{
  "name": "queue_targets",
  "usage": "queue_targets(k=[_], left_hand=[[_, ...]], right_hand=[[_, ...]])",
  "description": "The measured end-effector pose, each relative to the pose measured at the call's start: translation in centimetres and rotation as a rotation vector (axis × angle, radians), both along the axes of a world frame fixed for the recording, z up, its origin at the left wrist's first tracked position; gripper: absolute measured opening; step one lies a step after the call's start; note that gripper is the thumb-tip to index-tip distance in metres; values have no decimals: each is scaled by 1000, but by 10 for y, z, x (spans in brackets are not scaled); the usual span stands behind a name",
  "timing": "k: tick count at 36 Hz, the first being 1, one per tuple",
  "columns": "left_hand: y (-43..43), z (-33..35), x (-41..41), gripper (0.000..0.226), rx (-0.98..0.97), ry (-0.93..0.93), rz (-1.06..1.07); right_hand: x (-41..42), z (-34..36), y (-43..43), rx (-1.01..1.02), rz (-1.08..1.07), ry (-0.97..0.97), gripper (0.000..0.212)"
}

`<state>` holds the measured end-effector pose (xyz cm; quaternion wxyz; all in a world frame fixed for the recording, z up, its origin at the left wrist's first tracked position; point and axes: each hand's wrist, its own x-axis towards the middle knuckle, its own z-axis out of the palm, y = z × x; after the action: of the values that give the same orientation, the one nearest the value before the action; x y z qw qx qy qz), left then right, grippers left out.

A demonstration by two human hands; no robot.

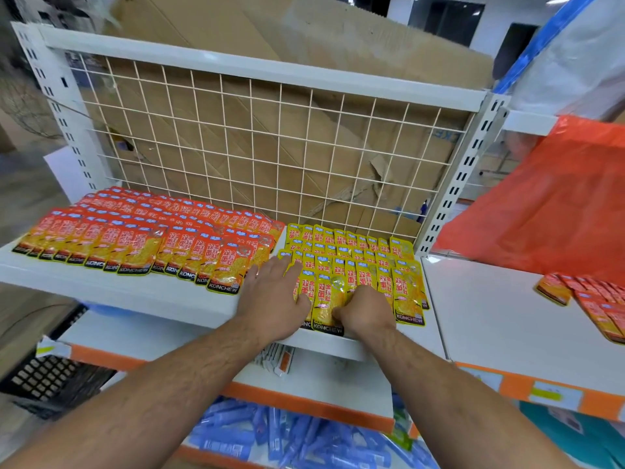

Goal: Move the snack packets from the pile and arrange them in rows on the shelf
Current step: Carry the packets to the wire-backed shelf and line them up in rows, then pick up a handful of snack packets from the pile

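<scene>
Yellow packets point(351, 262) lie in overlapping rows in front of the wire grid's point(270, 140) right half. Red-orange packets point(135, 238) fill the shelf point(101, 282) in front of the grid's left half. More loose red packets point(592, 299) lie out past the grid's right post, prob the pile left to shift.

Left hand point(274, 299) is flat, fingers straight & spread, pressing on the yellow rows at the side nearest the grid's middle. Right hand point(367, 309) is curled, thumb on top of the front packet point(326, 299), fingers tucked at its edge, so it's pinching that one. That packet sits in the row farthest from the grid, its bottom edge hanging a bit over the shelf lip.

Step looks like seating this packet into the farthest row. To do it well:
- left palm stays down so the shingled rows don't slide toward the grid
- nudge the packet toward the grid till its bottom edge lines up w/ its neighbours'
- match the overlap & tilt of the packets beside it, label up
- foil is slick, so push slow. A hard shove could ripple the whole block or tip the packet off the lip
</scene>
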<state>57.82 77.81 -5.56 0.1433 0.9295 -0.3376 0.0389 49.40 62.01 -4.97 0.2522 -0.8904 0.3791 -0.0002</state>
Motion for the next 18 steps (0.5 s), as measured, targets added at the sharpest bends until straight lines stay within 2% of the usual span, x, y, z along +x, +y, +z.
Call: queue_targets(k=[7,11,15,18], left_hand=[[-11,0,-6,68,21,-21,-64],[-29,-2,-15,64,28,-26,-133],[-52,-4,-32,65,61,-10,-222],[-71,-4,-47,66,84,12,-285]], right_hand=[[-9,4,0,-99,53,-88,23],[-28,1,-10,-264,139,-118,23],[-60,3,-27,-404,222,-22,52],[-85,6,-40,-439,213,39,62]])
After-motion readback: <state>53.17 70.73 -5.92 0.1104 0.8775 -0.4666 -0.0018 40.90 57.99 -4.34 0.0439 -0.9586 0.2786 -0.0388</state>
